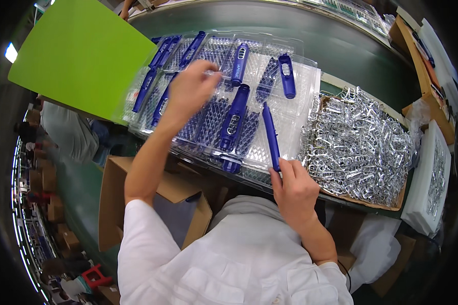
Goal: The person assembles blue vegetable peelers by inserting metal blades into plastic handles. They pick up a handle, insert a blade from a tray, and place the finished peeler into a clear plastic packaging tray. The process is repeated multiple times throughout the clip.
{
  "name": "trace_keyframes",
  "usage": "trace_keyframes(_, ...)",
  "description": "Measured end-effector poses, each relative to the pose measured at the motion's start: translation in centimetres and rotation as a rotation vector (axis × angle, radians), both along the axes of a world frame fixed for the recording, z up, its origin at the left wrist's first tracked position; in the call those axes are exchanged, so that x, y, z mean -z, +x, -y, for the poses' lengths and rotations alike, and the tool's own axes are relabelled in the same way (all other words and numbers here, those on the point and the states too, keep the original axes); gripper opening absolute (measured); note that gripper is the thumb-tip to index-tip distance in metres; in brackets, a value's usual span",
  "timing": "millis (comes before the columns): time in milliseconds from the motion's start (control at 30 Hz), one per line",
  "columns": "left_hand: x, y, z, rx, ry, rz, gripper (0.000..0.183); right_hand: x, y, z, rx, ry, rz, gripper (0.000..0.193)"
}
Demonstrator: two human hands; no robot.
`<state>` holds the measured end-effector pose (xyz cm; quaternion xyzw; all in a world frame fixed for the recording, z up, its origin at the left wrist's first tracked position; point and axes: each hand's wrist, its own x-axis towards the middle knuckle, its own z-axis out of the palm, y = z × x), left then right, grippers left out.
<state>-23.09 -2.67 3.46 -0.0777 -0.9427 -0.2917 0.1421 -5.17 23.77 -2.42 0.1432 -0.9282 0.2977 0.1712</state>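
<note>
My right hand point(296, 190) pinches the lower end of a long, narrow blue plastic casing point(270, 133), which it holds tilted at the right part of the tray. Over the left half of the clear plastic tray point(303, 68) is my left hand point(194, 89), smeared by motion with its fingers seemingly curled; what they hold, if anything, does not show. Several blue casings lie in the tray, some with a silver metal insert, such as an upright-lying blue casing point(240, 63) and a larger blue casing point(234, 119). Another blue casing point(287, 76) rests at the tray's right.
Right of the tray, a shallow cardboard box point(387, 205) is heaped with small shiny metal clips point(361, 145). A bright green panel point(76, 56) rises at the left. An open carton point(114, 203) sits below the table. White foam point(430, 188) stands at the far right.
</note>
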Motion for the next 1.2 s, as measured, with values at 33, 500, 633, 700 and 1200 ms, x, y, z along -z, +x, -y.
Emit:
trace_keyframes(33, -0.2, 0.8, 3.2, -0.075, 0.001, -0.025, 0.025, 0.0, -0.2, 0.2, 0.005, 0.028, 0.009, 0.031)
trace_keyframes(500, 8.3, 9.3, 29.7, -0.789, 0.147, -0.17, 0.057, 0.3, -1.6, 0.4, 0.145, 0.171, 0.135, 0.042)
trace_keyframes(633, 8.6, 8.8, 29.1, -0.779, 0.514, -0.033, 0.07, 0.9, -2.0, 0.8, 0.135, 0.154, 0.141, 0.045)
trace_keyframes(700, 8.6, 8.8, 29.3, -0.814, 0.635, 0.026, 0.067, 0.8, -2.2, 0.9, 0.141, 0.123, 0.189, 0.047)
trace_keyframes(1200, 9.6, 8.0, 33.4, -0.535, 1.104, 0.186, 0.041, 1.2, -3.5, 1.6, 0.231, -0.099, 0.381, 0.065)
